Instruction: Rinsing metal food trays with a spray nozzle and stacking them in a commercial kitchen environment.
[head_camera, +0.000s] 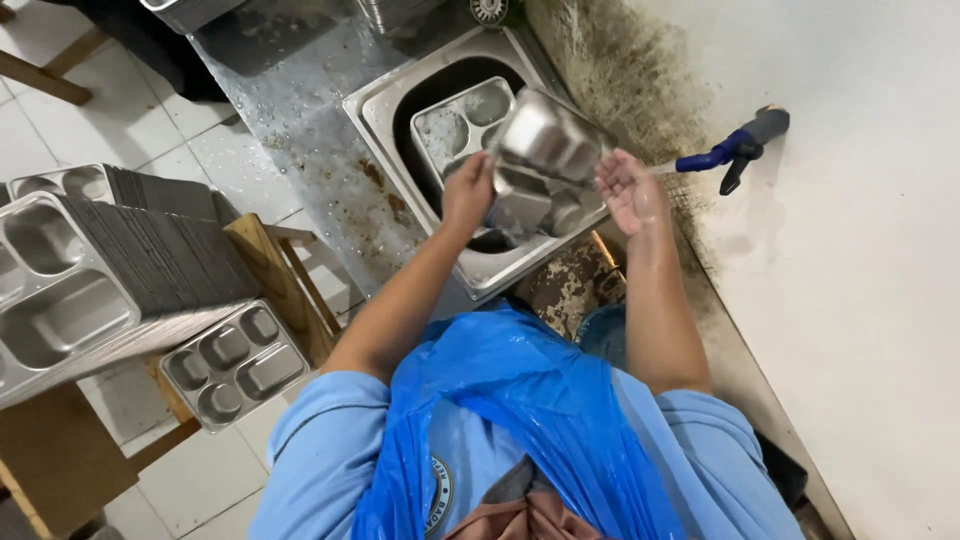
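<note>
- Tray position: the steel compartment tray (545, 150) sits between my two hands, lifted clear above the sink (385, 110) and tilted steeply, its far corner raised away from me and its near edge dropping toward the basin.
- Left hand (468, 192): closed on the tray's left edge, fingers wrapped round the rim. This hand carries the tray and is the one in contact.
- Right hand (630, 190): spread, palm up and toward the tray, fingers loose, holding nothing. It lies just beside the tray's right edge; I cannot tell whether a fingertip touches the rim.
- Long axis: the tray's long side runs from my left hand up and away toward the far right, roughly toward the wall, so the free end is on my right-hand side.
- Water source: a blue-handled spray nozzle (735, 150) juts from the wall beyond my right hand, well apart from my left, and points back toward the right hand.
- Below the hands: a second compartment tray (455, 125) lies flat in the basin, directly under the held one.
- Left of my left arm: a tall stack of trays (100, 270) on a wooden stand, with one single tray (235, 362) lying nearer my elbow.
- Worktop (290, 90) beyond the left hand: wet steel with brown stains.
</note>
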